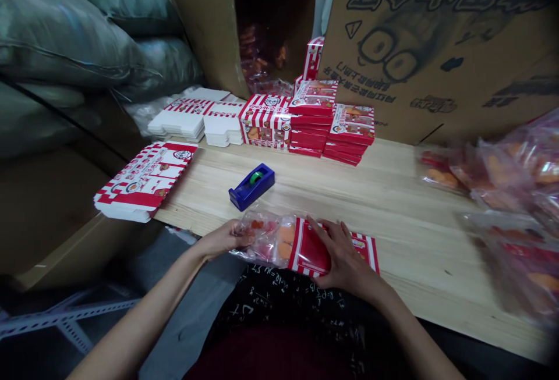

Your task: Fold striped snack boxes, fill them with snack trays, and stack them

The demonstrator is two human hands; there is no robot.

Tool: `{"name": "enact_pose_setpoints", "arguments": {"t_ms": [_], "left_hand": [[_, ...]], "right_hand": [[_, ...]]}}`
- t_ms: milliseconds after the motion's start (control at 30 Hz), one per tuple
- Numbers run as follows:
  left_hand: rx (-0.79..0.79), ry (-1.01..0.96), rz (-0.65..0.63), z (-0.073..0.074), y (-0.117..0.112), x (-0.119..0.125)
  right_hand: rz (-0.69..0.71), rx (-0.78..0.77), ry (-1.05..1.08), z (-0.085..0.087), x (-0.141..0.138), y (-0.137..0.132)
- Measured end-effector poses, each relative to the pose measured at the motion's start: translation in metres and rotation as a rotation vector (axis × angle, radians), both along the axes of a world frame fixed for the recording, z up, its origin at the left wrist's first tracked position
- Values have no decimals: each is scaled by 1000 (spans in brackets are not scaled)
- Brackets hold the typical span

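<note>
Striped carton [305, 247], glossy red-and-white card, lies at the near edge of the bench [393, 194], just nearer me than the blue plastic tape dispenser [252, 186]. My right hand [345, 258] is spread flat on its red face. My left hand [225, 239] pinches the end of a clear, crinkled bag [268, 239] of orange and red pieces. The bag touches the carton's left end; I cannot tell whether it reaches inside.

Right of the dispenser, pale wood grain lies bare and open. Left of it, a stack of flat blanks [144, 179] overhangs the bench edge. Beyond it stand white folded blanks [192, 118] and piles of closed striped boxes [314, 118]. Far to its right, more clear bags [515, 164] heap up, blurred. Behind it are an open brown box [209, 25] and a cardboard sheet [437, 36] with a drawn bespectacled face. Its writing is upside down and unreadable, and the carton print is too small.
</note>
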State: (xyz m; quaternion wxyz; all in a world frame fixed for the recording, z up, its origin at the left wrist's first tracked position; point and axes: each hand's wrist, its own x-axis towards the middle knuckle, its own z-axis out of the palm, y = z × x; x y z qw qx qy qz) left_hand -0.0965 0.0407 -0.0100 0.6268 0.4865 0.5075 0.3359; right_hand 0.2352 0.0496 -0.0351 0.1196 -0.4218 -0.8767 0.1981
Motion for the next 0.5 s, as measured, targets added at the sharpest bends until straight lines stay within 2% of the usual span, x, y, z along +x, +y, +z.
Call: {"name": "enact_pose_setpoints", "arguments": {"t_ms": [67,100,233,367,500], "left_hand": [[-87,0,-124,-1,2,-10],[-110,12,-143,-2,3,-17],[-113,86,-105,1,7,-40],[-67,120,-211,12,21,-45],[-55,158,-335,22,38,-50]], "right_hand": [[-25,22,11,-4,-1,-3],[-41,35,17,-5,-1,-5],[-62,25,20,-6,-3,-8],[4,-39,-4,3,-2,-6],[22,-41,-29,7,1,-2]]}}
